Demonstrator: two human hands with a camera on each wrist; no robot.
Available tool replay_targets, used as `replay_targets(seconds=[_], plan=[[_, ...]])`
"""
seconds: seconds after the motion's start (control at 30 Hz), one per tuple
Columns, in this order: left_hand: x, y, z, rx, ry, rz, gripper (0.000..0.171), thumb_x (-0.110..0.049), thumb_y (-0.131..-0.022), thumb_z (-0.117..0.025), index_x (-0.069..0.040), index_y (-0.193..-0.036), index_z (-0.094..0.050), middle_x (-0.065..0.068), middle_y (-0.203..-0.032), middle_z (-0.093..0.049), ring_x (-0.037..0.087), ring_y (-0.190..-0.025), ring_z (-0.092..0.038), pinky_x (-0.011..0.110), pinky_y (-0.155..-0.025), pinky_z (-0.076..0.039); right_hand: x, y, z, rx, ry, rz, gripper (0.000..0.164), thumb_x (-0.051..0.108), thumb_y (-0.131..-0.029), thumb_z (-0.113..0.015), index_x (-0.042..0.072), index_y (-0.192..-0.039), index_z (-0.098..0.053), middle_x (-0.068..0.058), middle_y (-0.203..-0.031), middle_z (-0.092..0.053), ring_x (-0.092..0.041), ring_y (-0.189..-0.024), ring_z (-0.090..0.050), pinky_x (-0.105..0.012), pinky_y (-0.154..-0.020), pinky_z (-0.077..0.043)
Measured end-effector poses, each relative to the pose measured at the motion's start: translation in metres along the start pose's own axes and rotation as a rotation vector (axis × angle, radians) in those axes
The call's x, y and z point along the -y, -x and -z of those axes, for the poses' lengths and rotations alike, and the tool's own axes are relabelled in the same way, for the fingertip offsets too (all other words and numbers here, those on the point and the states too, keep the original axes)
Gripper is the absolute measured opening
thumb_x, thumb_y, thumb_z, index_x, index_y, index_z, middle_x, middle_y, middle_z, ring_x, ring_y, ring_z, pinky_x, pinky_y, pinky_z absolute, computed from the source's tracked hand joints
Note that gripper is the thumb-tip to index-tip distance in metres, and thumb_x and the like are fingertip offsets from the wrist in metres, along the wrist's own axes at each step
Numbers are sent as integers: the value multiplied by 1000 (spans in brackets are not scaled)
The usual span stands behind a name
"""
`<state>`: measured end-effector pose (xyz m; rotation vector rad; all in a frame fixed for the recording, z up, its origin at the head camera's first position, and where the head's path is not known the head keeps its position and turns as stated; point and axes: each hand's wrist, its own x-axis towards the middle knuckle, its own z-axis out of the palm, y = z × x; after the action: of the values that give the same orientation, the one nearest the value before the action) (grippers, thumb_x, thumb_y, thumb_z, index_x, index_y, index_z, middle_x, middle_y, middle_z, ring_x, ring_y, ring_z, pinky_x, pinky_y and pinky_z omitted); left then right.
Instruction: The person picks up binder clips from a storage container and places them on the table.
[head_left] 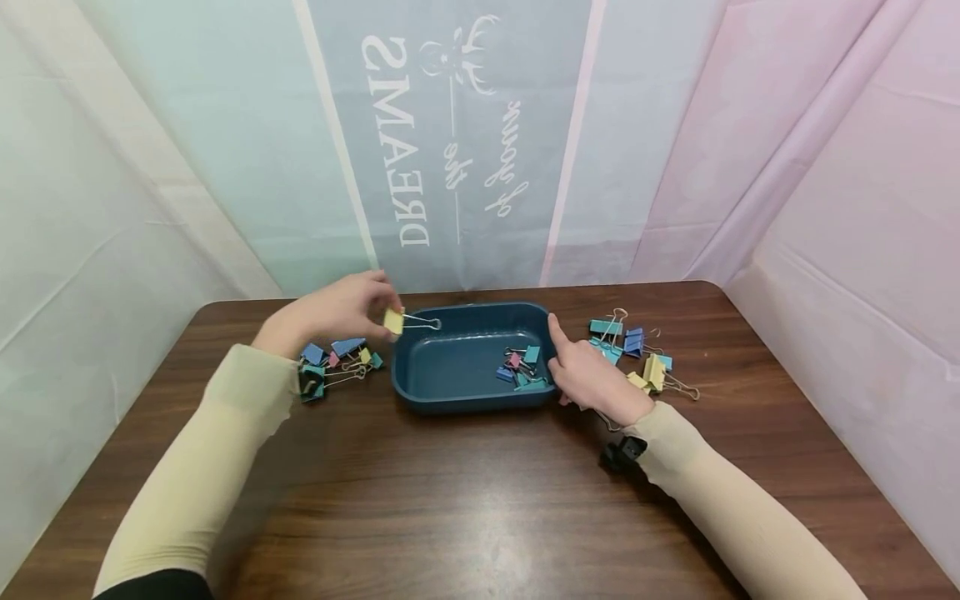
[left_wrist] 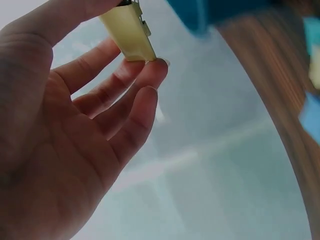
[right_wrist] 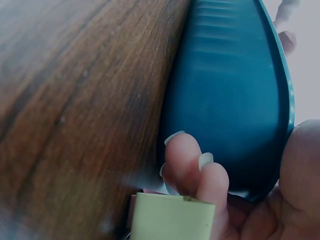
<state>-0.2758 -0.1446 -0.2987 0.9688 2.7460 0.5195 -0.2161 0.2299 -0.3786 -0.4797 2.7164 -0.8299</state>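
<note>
My left hand pinches a yellow binder clip between thumb and fingertips, over the left end of a blue tray. The clip's wire handles point right, above the tray. In the left wrist view the yellow body shows between the thumb and fingertips. My right hand grips the tray's right end, its index finger stretched along the rim and other fingers curled against the outer wall. Inside the tray, at the right, lie several small clips, blue, teal and pink. Another yellow clip is close to my right fingers.
Left of the tray is a pile of small mixed-colour binder clips, partly behind my left wrist. Larger teal clips, blue clips and yellow clips lie to the right. A printed curtain hangs behind the wooden table.
</note>
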Motion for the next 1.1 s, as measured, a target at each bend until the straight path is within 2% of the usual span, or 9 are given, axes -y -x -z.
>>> replay_targets(seconds=[0.13, 0.23, 0.37, 0.43, 0.6, 0.8, 1.1], plan=[[27, 21, 4, -19, -30, 54, 32, -22, -80, -83, -8, -106, -70, 6, -101, -53, 22, -88, -50, 40, -78, -42, -1, -1, 0, -3, 3, 3, 71, 14, -105, -38, 7, -159, 7, -1, -59, -61, -20, -47, -62, -34, -49, -49], [44, 38, 2, -12, -15, 97, 30, -21, -82, -82, -7, -106, -70, 7, -103, -54, 22, -88, -50, 42, -79, -43, -1, -2, -1, 2, -1, 2, 71, 14, -105, -38, 8, -159, 7, -2, -59, -61, -20, -47, -62, -34, -49, -49], [60, 56, -5, 19, 18, 176, 31, -23, -83, -82, -8, -107, -71, 7, -104, -55, 23, -89, -53, 44, -79, -45, -1, -3, -1, 11, -10, 0, 71, 14, -105, -38, 8, -159, 8, -2, -60, -62, -20, -47, -62, -35, -48, -49], [66, 62, -9, 29, 24, 190, 32, -25, -82, -82, -8, -107, -71, 6, -104, -56, 25, -91, -55, 45, -80, -45, -1, -3, -1, 12, -8, -7, 71, 15, -105, -38, 9, -159, 8, -2, -60, -62, -21, -47, -62, -35, -48, -49], [75, 64, -20, 26, 38, 167, 29, -25, -81, -83, -9, -104, -71, 6, -102, -56, 30, -95, -57, 47, -82, -46, -1, -4, -1, 5, -7, -25, 71, 16, -105, -38, 10, -159, 8, -2, -60, -62, -20, -47, -62, -36, -48, -49], [78, 65, -27, 41, 52, 162, 33, -23, -81, -82, -7, -107, -69, 6, -99, -55, 29, -92, -55, 45, -80, -45, 0, -3, -1, 3, -14, -25, 71, 16, -104, -38, 10, -159, 8, -2, -60, -62, -21, -48, -62, -36, -48, -49], [75, 67, -27, 16, 46, 169, 44, -28, -80, -84, -4, -113, -67, 10, -108, -58, 29, -100, -57, 51, -88, -46, 0, -3, -1, 8, -1, -22, 71, 15, -105, -37, 9, -158, 9, -2, -59, -63, -21, -46, -62, -37, -46, -48]])
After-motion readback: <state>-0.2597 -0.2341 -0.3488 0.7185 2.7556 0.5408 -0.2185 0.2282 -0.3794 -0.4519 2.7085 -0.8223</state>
